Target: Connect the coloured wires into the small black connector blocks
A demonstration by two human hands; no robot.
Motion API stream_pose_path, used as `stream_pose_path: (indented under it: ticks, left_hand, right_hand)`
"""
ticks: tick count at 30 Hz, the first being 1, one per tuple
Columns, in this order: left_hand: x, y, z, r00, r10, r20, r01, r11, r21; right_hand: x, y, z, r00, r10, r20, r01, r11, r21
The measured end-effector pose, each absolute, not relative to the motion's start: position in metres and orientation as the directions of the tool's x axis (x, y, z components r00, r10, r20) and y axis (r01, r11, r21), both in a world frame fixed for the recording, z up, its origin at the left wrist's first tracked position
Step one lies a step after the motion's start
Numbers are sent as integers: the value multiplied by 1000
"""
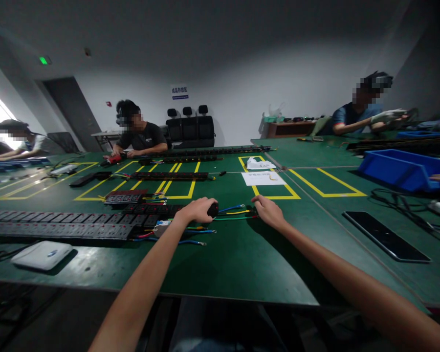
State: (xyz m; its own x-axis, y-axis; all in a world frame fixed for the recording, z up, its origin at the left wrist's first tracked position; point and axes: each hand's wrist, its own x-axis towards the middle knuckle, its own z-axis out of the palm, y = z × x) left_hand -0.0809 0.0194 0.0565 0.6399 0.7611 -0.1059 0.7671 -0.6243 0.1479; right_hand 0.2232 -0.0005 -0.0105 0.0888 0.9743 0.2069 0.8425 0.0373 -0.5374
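Observation:
My left hand (pixel 197 209) is wrapped over the end of a long black socket strip (pixel 161 209); a dark rounded end piece (pixel 213 210) shows beside its fingers. From that end run a blue wire (pixel 230 209) with a ring terminal, a yellow wire (pixel 236 212) and a green wire (pixel 231 218). Past the yellow tip, my right hand (pixel 268 211) is closed, fingertips pinched at the far end of the green wire, where a small dark piece partly shows. More blue wires (pixel 190 242) with ring terminals lie by my left forearm.
Socket strips (pixel 58 230) lie at left, behind a white box (pixel 44 255). A phone (pixel 385 236), black cables (pixel 403 210) and a blue bin (pixel 399 168) are at right. Paper sheets (pixel 263 179) lie ahead. Several people work around the green table (pixel 242 264).

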Motion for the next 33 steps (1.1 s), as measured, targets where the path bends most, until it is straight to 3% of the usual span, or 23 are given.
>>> stream_pose_path:
  ticks: [3,6,12,18,29,33]
  left_hand:
    - [-76,17,56,623,775,-106,780,-607,151]
    - [-75,14,54,610,788,-78,789,-596,150]
    - [-74,3,43,606,795,41,792,-607,61]
    - [-71,-6,32,572,804,163,815,-579,-2]
    - [-69,-8,31,562,812,162,822,-569,-2]
    - [-70,-5,29,562,809,172,822,-570,-4]
  right_hand:
    - [218,9,-3,72,993,97,831,-6,-556]
    - [210,11,-2,15,991,136,831,64,-553]
    - [203,-3,-10,-123,976,178,892,187,-411]
    - [205,-7,-11,-118,967,225,898,201,-391]
    - [209,-21,15,-55,983,174,965,97,-244]
    - [224,-20,23,-95,977,194,964,138,-227]
